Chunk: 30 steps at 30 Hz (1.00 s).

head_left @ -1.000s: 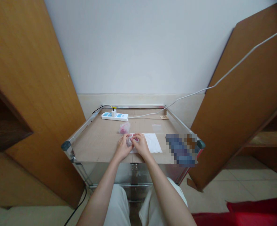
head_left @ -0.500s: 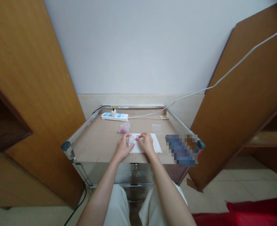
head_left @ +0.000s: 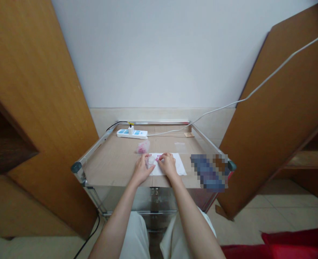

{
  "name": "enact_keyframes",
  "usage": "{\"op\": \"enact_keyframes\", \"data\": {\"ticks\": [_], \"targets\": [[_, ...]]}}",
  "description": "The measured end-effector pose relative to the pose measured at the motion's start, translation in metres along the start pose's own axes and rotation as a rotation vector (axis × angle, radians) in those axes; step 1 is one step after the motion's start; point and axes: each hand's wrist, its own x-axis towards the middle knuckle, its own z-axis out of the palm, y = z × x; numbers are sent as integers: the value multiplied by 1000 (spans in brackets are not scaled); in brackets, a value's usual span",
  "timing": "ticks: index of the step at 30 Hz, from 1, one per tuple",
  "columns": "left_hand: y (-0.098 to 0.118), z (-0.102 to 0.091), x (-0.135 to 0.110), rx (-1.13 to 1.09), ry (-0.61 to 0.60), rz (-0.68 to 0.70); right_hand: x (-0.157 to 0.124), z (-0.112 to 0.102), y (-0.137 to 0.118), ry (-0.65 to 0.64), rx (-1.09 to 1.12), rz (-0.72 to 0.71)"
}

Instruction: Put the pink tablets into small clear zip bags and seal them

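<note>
My left hand [head_left: 142,169] is closed on a small clear plastic bag [head_left: 150,162], its thumb and fingers on either side of it. Small pink beads [head_left: 157,157] lie on a white sheet of paper [head_left: 180,166], just right of the bag. Over the sheet, my right hand [head_left: 168,166] has its thumb and fingertips drawn together at the beads; whatever is between them is too small to make out. Behind my left hand sits another clear bag with pink contents [head_left: 143,146].
A white power strip [head_left: 125,133] with a plug in it lies at the back left of the cardboard-covered cart top [head_left: 105,162]. Its white cable [head_left: 172,132] runs off right. A flat clear bag [head_left: 180,147], a small tan card [head_left: 189,135] and a pixelated dark object [head_left: 207,174] lie rightward.
My right fingertips have shifted very slightly at the beads, and a few more beads show beside them. My left hand keeps the bag in the same place.
</note>
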Motion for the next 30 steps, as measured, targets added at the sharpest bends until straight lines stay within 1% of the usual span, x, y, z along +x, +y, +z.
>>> {"op": "enact_keyframes", "data": {"ticks": [4, 7, 12, 16, 20, 23, 27, 30], "targets": [[-1, 0, 0, 9, 2, 10, 1, 1, 0, 34, 36, 7], [-3, 0, 0, 9, 1, 10, 3, -1, -1, 82, 136, -3], [-3, 1, 0, 30, -3, 31, 0, -7, -13, 147, 334, -113], [-4, 1, 0, 50, -2, 46, -5, -9, -25, 133, 411, -171], [-5, 2, 1, 49, -10, 46, -7, -9, -30, 115, 439, -194], [-4, 1, 0, 32, -13, 37, -4, -10, -26, 166, 452, -189], [-3, 1, 0, 14, -12, 17, 1, -10, -16, 226, 379, -116], [-3, 1, 0, -2, -14, 9, 0, -9, -12, 214, 264, -41]]}}
